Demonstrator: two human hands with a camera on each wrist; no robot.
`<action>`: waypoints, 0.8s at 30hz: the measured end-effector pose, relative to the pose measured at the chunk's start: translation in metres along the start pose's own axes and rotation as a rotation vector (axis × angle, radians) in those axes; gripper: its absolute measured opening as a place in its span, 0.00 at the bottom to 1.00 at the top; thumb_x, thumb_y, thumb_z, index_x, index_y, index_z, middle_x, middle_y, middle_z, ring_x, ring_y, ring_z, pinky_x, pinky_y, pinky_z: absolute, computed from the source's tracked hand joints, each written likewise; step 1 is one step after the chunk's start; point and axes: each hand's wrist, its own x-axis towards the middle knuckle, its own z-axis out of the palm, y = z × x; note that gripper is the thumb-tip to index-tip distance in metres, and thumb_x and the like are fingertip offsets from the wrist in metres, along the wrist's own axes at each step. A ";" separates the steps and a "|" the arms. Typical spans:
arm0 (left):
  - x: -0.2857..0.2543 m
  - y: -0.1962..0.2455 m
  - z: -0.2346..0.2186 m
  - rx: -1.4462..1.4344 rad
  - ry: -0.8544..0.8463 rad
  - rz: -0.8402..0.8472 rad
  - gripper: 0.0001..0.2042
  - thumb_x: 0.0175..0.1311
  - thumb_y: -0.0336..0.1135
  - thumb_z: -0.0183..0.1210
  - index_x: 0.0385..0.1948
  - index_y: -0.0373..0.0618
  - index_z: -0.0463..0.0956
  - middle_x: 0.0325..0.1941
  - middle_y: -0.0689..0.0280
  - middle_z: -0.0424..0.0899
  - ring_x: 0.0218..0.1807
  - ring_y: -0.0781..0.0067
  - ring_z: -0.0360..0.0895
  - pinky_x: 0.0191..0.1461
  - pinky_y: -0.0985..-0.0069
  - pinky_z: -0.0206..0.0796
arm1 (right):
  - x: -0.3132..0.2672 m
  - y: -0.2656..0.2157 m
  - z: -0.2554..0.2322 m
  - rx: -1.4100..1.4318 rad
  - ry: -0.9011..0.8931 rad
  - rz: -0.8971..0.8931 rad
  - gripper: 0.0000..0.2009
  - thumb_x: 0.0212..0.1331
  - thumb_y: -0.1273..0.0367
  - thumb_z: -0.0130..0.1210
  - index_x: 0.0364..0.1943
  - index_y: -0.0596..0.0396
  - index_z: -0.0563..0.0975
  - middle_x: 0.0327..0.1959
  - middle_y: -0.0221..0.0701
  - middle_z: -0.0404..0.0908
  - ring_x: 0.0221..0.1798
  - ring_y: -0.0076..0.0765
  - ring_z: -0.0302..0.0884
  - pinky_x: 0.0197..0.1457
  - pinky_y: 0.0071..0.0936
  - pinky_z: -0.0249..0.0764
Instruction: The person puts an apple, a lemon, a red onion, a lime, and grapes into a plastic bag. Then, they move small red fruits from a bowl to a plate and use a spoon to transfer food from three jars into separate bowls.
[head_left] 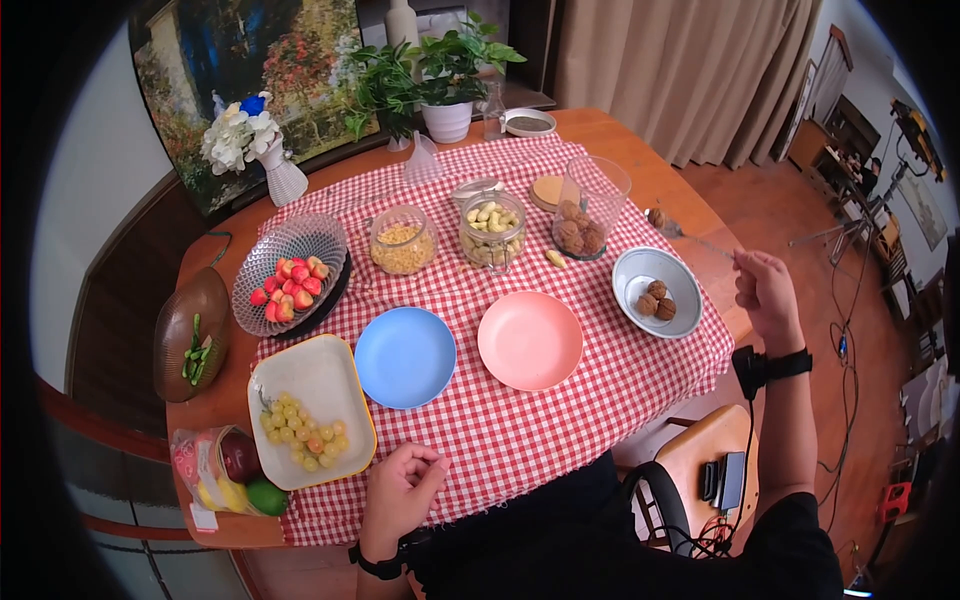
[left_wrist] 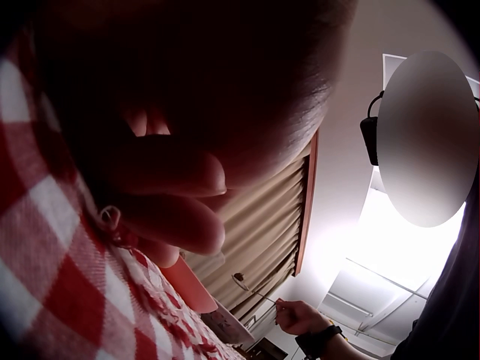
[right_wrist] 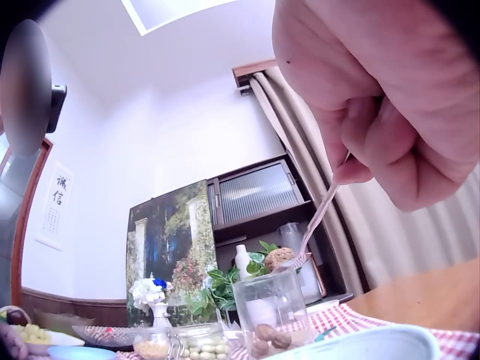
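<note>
My right hand (head_left: 765, 290) pinches the handle of a metal spoon (head_left: 703, 241) out to the right, above the table's edge. A walnut (head_left: 656, 217) sits on the spoon's end; the right wrist view also shows this walnut (right_wrist: 280, 259), above the glass's rim. Nearest to it are a tall clear glass (head_left: 598, 180) with walnuts (head_left: 580, 232) at the bottom and a white-and-blue bowl (head_left: 625, 305) with several walnuts inside. My left hand (head_left: 403, 492) rests loosely curled on the checked cloth at the front edge, right of the grape tray, holding nothing.
A blue plate (head_left: 405, 357) and a pink plate (head_left: 530, 341) lie mid-table. Behind stand jars of pistachios (head_left: 492, 243) and yellow grains (head_left: 403, 256). To the left are a grape tray (head_left: 364, 440), a strawberry bowl (head_left: 250, 245) and a fruit bag (head_left: 195, 465). A chair (head_left: 700, 450) stands right.
</note>
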 end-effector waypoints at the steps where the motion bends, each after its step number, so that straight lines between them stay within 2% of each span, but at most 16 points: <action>1: 0.000 0.000 0.000 0.000 0.001 -0.001 0.07 0.71 0.31 0.65 0.40 0.37 0.77 0.24 0.67 0.83 0.19 0.86 0.74 0.21 0.85 0.67 | 0.005 -0.011 0.005 -0.001 -0.002 -0.003 0.11 0.72 0.67 0.58 0.31 0.53 0.75 0.16 0.12 0.56 0.15 0.11 0.48 0.18 0.19 0.44; 7: -0.002 0.000 0.001 -0.015 0.034 0.020 0.08 0.70 0.33 0.67 0.39 0.37 0.80 0.23 0.67 0.85 0.20 0.85 0.76 0.23 0.84 0.66 | 0.044 -0.054 0.045 -0.008 -0.081 -0.058 0.11 0.73 0.66 0.58 0.30 0.54 0.75 0.17 0.13 0.56 0.16 0.12 0.48 0.19 0.20 0.45; 9: -0.001 -0.004 0.001 -0.013 0.036 0.025 0.08 0.70 0.32 0.67 0.38 0.37 0.80 0.22 0.68 0.84 0.20 0.85 0.76 0.23 0.84 0.65 | 0.056 -0.061 0.062 -0.210 -0.035 -0.155 0.11 0.72 0.65 0.59 0.30 0.55 0.77 0.17 0.13 0.57 0.16 0.13 0.49 0.20 0.21 0.44; 10: 0.000 -0.005 0.001 -0.014 0.037 0.028 0.08 0.70 0.32 0.67 0.38 0.37 0.80 0.22 0.68 0.84 0.20 0.86 0.76 0.23 0.85 0.65 | 0.065 -0.058 0.067 -0.341 0.027 -0.212 0.15 0.69 0.64 0.61 0.29 0.62 0.79 0.15 0.20 0.62 0.17 0.18 0.57 0.21 0.25 0.51; 11: 0.001 -0.006 0.001 -0.016 0.042 0.030 0.08 0.70 0.32 0.67 0.38 0.37 0.80 0.22 0.68 0.84 0.20 0.86 0.76 0.23 0.85 0.65 | 0.067 -0.057 0.071 -0.341 0.023 -0.215 0.15 0.69 0.64 0.61 0.29 0.62 0.79 0.15 0.20 0.62 0.17 0.18 0.57 0.21 0.25 0.51; 13: 0.000 -0.007 0.000 -0.023 0.030 0.047 0.08 0.70 0.32 0.67 0.38 0.37 0.80 0.21 0.69 0.84 0.20 0.86 0.76 0.23 0.85 0.64 | 0.068 -0.053 0.082 -0.847 0.155 -0.692 0.17 0.67 0.62 0.62 0.31 0.68 0.82 0.17 0.29 0.70 0.21 0.24 0.68 0.26 0.29 0.64; 14: -0.001 -0.008 0.000 -0.027 0.037 0.041 0.08 0.70 0.32 0.67 0.38 0.37 0.80 0.21 0.69 0.84 0.20 0.86 0.76 0.23 0.85 0.64 | 0.058 -0.059 0.086 -0.872 0.165 -0.666 0.17 0.67 0.62 0.61 0.35 0.69 0.83 0.21 0.36 0.74 0.27 0.26 0.74 0.34 0.29 0.71; 17: 0.000 -0.007 0.000 -0.029 0.024 0.075 0.07 0.70 0.31 0.67 0.38 0.37 0.80 0.21 0.69 0.83 0.20 0.87 0.76 0.23 0.85 0.63 | 0.052 -0.059 0.070 -0.875 0.174 -0.635 0.17 0.68 0.63 0.61 0.34 0.69 0.83 0.20 0.36 0.74 0.28 0.23 0.73 0.34 0.27 0.70; 18: 0.000 -0.004 0.000 -0.022 0.027 0.064 0.07 0.70 0.31 0.67 0.38 0.37 0.80 0.21 0.69 0.83 0.19 0.86 0.76 0.23 0.85 0.64 | 0.042 -0.054 0.067 -0.769 0.171 -0.736 0.17 0.68 0.64 0.61 0.32 0.69 0.81 0.19 0.36 0.72 0.26 0.22 0.70 0.32 0.28 0.68; 19: -0.001 -0.003 0.000 -0.014 0.028 0.053 0.07 0.70 0.31 0.66 0.38 0.37 0.80 0.21 0.68 0.84 0.19 0.86 0.76 0.23 0.85 0.64 | 0.035 -0.050 0.059 -0.774 0.170 -0.733 0.17 0.68 0.64 0.61 0.32 0.69 0.81 0.19 0.36 0.72 0.26 0.22 0.70 0.32 0.28 0.68; 22: 0.000 -0.005 0.001 -0.036 0.037 0.033 0.07 0.69 0.31 0.67 0.38 0.37 0.80 0.21 0.68 0.84 0.19 0.86 0.76 0.23 0.84 0.64 | 0.015 -0.035 0.022 -0.946 0.179 -0.707 0.16 0.67 0.65 0.62 0.30 0.69 0.80 0.18 0.36 0.71 0.25 0.23 0.69 0.31 0.29 0.67; 24: 0.000 -0.005 0.001 -0.027 0.035 0.034 0.07 0.69 0.31 0.67 0.38 0.37 0.80 0.21 0.68 0.84 0.19 0.86 0.76 0.23 0.84 0.65 | 0.000 -0.017 0.004 -0.989 0.080 -0.697 0.15 0.66 0.66 0.63 0.30 0.68 0.81 0.18 0.37 0.73 0.25 0.24 0.70 0.31 0.29 0.67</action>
